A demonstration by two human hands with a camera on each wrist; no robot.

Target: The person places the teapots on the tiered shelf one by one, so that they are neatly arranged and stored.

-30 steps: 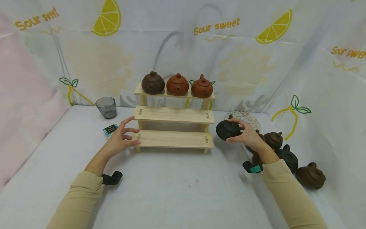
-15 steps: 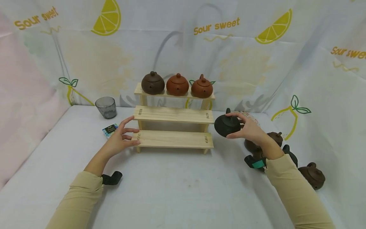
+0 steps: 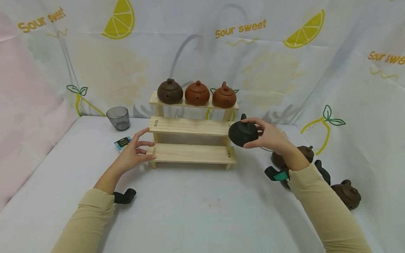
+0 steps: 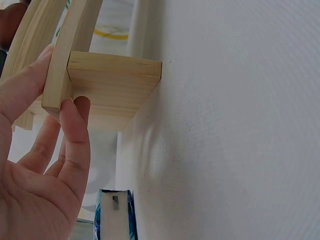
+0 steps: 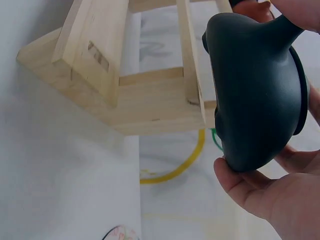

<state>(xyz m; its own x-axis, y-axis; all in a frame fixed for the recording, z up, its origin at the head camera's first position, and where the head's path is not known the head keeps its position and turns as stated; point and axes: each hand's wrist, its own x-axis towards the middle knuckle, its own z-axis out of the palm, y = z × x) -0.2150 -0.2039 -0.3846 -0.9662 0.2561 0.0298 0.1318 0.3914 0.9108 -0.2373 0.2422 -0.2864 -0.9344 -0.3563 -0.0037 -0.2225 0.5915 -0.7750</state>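
My right hand (image 3: 270, 137) grips a black teapot (image 3: 241, 135) in the air, just off the right end of the three-tier wooden shelf (image 3: 190, 125). In the right wrist view the teapot (image 5: 255, 95) is tipped on its side as seen, with fingers and thumb around its body. My left hand (image 3: 131, 154) is at the left end of the lowest board (image 3: 190, 154). Up close in the left wrist view, thumb and fingers pinch the end of that board (image 4: 59, 82). On the top tier sit one dark brown teapot (image 3: 170, 92) and two reddish ones (image 3: 197, 94).
Several more teapots, such as a brown one (image 3: 346, 194), stand at the right, partly behind my right arm. At the left are a grey glass (image 3: 118, 118) and a small blue packet (image 3: 121, 143). A printed cloth (image 3: 190, 42) hangs behind the shelf.
My right hand has lifted the black teapot and carried it left, up to the right end of the middle board. My left hand has stayed on the shelf.
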